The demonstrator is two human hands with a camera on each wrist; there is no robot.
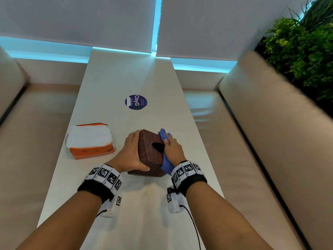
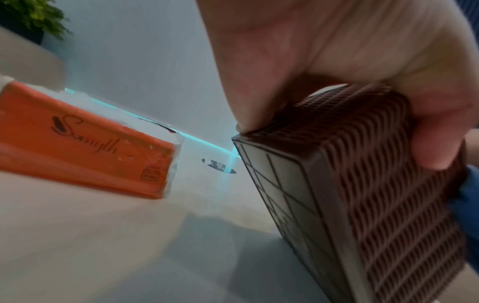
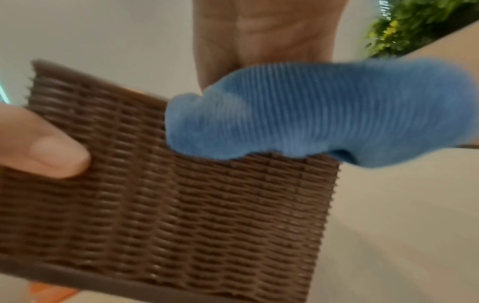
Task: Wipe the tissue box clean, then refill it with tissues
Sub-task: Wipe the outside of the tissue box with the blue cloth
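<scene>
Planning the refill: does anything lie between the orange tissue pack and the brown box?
Only the left hand gripping the tissue box; otherwise bare table up to the tissue pack. The right hand holds the blue cloth opposite.

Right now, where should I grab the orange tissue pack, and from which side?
Probably from above, fingers spanning the long wrapped sides of the orange tissue pack: it lies flat on the table, open top showing loose white tissues.

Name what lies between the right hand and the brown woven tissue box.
A blue ribbed cloth, under the right hand; clearest in the head view.
</scene>
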